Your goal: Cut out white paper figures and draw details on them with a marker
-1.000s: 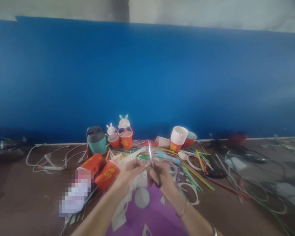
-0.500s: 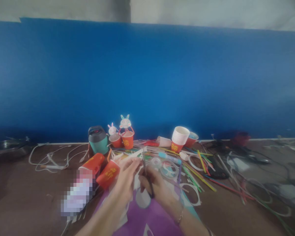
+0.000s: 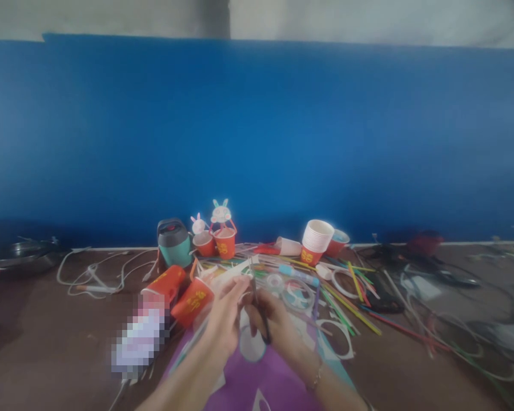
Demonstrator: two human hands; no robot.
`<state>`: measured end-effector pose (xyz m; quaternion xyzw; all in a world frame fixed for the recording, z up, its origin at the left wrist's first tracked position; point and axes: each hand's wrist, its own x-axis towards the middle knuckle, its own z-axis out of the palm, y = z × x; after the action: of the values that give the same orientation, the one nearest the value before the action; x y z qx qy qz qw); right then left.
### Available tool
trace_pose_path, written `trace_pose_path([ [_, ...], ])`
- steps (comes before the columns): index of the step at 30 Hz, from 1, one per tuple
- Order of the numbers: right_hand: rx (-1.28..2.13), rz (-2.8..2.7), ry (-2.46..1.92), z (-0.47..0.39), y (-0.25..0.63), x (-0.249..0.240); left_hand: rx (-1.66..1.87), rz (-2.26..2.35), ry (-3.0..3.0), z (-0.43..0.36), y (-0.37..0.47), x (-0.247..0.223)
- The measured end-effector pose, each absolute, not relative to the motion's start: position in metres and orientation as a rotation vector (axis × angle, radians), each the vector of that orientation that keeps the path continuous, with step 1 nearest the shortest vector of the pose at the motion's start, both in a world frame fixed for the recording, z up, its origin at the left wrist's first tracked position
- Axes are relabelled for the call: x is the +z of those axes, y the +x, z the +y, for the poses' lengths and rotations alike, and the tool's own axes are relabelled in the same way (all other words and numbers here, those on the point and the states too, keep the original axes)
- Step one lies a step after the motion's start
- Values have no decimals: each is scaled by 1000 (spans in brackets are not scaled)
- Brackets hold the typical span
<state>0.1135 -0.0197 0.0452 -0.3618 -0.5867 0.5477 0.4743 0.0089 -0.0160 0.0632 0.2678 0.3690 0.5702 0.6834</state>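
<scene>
My right hand is closed round the dark handles of a pair of scissors, whose blades point up and away from me. Close against the blades, my left hand pinches a small piece of white paper, mostly covered by the fingers. Below both hands, a round white paper disc with a bluish edge lies on a purple sheet. A white paper cutting with a round hole rests to the right of my right hand.
Two red paper cups lie on the left, near a teal jar. Behind stand cups with rabbit figures and a stack of paper cups. Coloured sticks, tape rolls and cables spread over the brown table.
The view has shifted slightly, so the things on the table appear a little further right. Both hands stay together at the scissors, with the left fingers slightly more closed.
</scene>
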Motion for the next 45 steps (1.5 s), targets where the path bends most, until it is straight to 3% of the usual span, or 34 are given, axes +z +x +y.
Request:
trace_pose_path([
  [45, 1317, -1372, -873, -19, 108, 28, 1416, 852, 379, -21, 16, 66],
])
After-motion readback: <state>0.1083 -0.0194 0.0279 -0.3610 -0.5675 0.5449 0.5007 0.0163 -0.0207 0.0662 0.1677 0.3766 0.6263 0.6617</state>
